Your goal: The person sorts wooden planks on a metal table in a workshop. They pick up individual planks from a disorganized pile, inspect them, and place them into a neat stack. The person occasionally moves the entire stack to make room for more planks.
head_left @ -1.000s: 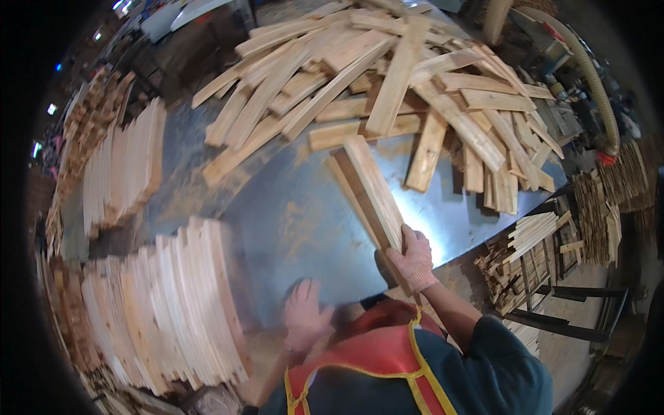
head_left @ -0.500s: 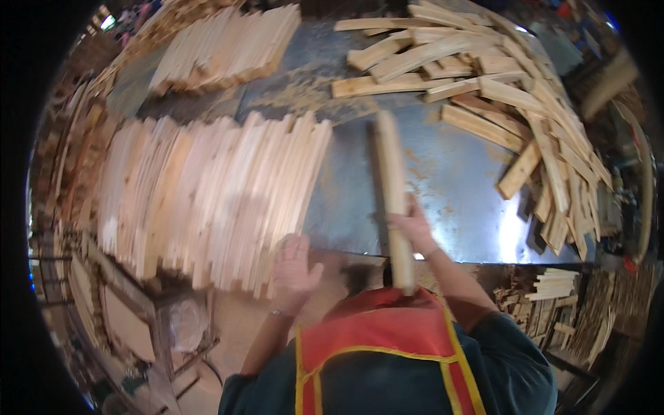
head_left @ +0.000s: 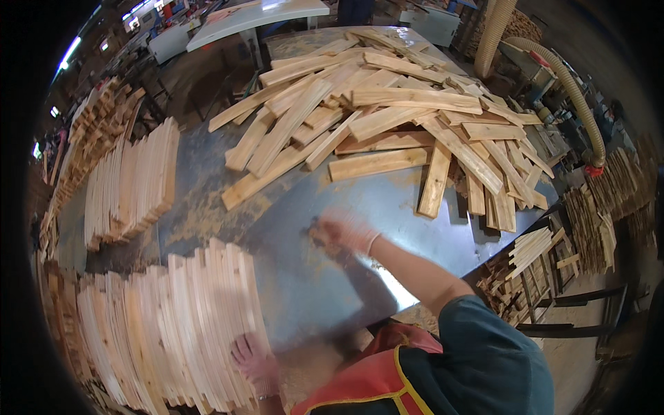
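My left hand (head_left: 254,361) rests with its fingers extended against the right end of a row of pale wooden strips (head_left: 176,318) standing side by side near the table's left front. Over the metal tabletop (head_left: 297,290), my right hand (head_left: 342,232) reaches out, its fingers smeared by motion. No board shows in it, and its finger pose is unclear. Sawdust lies around and under it. Beyond the right hand spreads a loose heap of wooden boards (head_left: 408,104), lying crisscross.
Another row of strips (head_left: 135,187) sits farther back on the left. A ribbed hose (head_left: 574,90) curves down at the far right. Stacked timber (head_left: 591,214) and a dark metal frame (head_left: 574,315) stand off the table's right side. A white table (head_left: 256,17) is at the back.
The board that my right hand held is out of that hand, which has moved forward over the table. My view has swung toward the heap. My left hand stays at the row.
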Available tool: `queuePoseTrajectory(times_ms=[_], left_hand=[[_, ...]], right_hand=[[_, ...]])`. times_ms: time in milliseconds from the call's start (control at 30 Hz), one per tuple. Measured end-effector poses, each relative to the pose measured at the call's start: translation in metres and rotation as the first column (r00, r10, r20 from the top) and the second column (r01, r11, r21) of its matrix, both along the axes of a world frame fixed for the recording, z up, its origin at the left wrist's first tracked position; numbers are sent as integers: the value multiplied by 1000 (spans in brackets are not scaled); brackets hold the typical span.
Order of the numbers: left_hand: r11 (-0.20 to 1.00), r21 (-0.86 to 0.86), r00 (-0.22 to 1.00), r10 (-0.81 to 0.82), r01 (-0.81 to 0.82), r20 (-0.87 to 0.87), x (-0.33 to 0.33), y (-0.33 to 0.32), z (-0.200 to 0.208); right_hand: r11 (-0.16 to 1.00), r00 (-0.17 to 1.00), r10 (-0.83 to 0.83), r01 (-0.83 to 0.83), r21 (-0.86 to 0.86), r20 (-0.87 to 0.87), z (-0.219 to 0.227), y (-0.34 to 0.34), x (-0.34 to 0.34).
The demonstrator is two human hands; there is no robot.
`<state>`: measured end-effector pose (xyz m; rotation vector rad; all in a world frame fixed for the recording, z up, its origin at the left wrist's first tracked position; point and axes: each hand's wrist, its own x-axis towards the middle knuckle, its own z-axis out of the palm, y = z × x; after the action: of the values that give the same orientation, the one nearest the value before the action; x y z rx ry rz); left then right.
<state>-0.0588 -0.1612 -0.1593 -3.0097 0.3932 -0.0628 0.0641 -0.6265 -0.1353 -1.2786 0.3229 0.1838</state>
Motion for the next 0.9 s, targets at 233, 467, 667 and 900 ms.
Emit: queuePoseTrajectory(times_ms=[233,467,667,900], left_hand=[[990,138,979,-6,-23,203,-3,16,-41],[965,198,977,192,-171,-95,3,-6,-10],[992,29,992,123,-123,2,20,-53,9],[853,-500,924,-300,149,-237,24,-245,35]], right_hand=[[593,591,-777,803,62,-217,43,-213,125],[642,713,-700,655,399,-45,-9,-191,93],[945,930,-180,254,207,-319,-1,-83,-85],[417,742,668,-312,-854,55,57,-92,-51]])
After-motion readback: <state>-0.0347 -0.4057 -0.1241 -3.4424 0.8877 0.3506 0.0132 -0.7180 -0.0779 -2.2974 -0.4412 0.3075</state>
